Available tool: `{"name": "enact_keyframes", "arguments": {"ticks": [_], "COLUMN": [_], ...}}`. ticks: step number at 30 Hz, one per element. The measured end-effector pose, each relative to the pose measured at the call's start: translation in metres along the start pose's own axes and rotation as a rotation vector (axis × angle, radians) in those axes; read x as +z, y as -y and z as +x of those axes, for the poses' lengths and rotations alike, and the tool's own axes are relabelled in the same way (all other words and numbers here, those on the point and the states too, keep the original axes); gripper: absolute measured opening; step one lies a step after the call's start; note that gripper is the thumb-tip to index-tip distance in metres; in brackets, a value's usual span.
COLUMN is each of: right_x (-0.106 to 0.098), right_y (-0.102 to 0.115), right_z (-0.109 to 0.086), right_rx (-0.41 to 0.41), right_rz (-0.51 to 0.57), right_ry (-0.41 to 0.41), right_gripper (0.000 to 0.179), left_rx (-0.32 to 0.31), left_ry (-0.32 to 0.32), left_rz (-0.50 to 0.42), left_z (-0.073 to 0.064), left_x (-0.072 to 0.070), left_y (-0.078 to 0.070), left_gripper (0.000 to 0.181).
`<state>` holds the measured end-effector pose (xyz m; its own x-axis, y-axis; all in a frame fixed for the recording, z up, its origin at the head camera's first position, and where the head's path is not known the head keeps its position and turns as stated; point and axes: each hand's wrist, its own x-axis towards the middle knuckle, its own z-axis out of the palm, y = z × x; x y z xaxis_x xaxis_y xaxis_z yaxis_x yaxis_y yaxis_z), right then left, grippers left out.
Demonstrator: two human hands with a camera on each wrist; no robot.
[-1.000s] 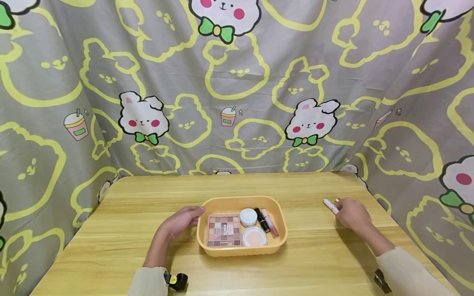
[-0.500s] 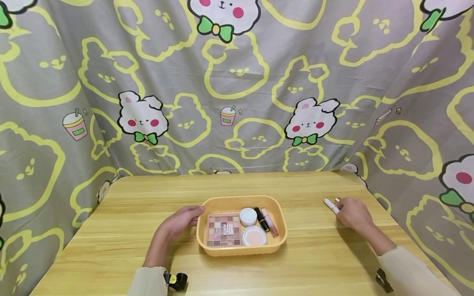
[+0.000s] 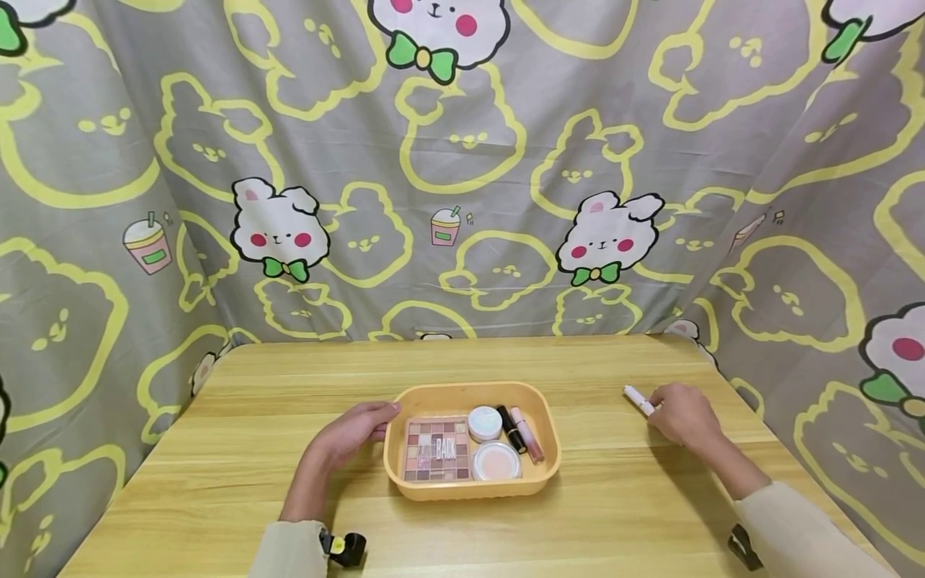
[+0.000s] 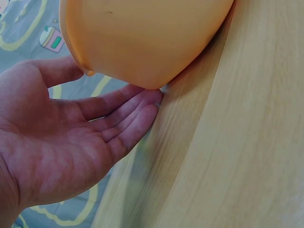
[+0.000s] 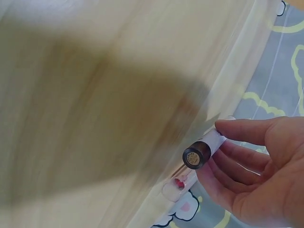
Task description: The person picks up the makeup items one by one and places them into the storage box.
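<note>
An orange plastic basket (image 3: 471, 491) sits on the wooden table, holding several cosmetics. My left hand (image 3: 356, 431) is at its left end: the thumb reaches the rim and the fairly straight fingers (image 4: 135, 126) touch the outer wall low down. On the right, my right hand (image 3: 685, 415) pinches a slim white lip-makeup tube (image 3: 637, 399) between thumb and fingers. The right wrist view shows the tube's dark labelled end (image 5: 195, 156). Below it is a second, clear pinkish tube (image 5: 175, 190); whether my hand touches it I cannot tell.
In the basket lie an eyeshadow palette (image 3: 437, 459), a white round jar (image 3: 485, 424), a round powder compact (image 3: 497, 462), a black lipstick (image 3: 511, 431) and a pink lip gloss tube (image 3: 527, 435). A patterned curtain (image 3: 499, 265) stands behind the table (image 3: 275, 385).
My right hand has shifted slightly left with the white tube. A gold tip seen beside the fingers earlier is now hidden in the head view. The left hand and basket have stayed put.
</note>
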<state>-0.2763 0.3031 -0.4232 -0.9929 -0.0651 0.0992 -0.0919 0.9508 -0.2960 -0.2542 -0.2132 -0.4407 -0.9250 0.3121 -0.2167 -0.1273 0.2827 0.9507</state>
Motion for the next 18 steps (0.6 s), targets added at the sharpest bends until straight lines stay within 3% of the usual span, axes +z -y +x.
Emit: {"name": "enact_keyframes", "arguments": {"ticks": [18], "right_x": [0.001], "right_y": [0.033], "right_z": [0.0], "right_rx": [-0.009], "right_rz": [0.161], "right_ry": [0.013], "right_gripper": [0.022], "left_rx": [-0.009], "left_ry": [-0.014], "left_rz": [0.011], "left_z": [-0.001], "left_x": [0.0], "left_y": [0.0], "left_gripper": [0.062]}}
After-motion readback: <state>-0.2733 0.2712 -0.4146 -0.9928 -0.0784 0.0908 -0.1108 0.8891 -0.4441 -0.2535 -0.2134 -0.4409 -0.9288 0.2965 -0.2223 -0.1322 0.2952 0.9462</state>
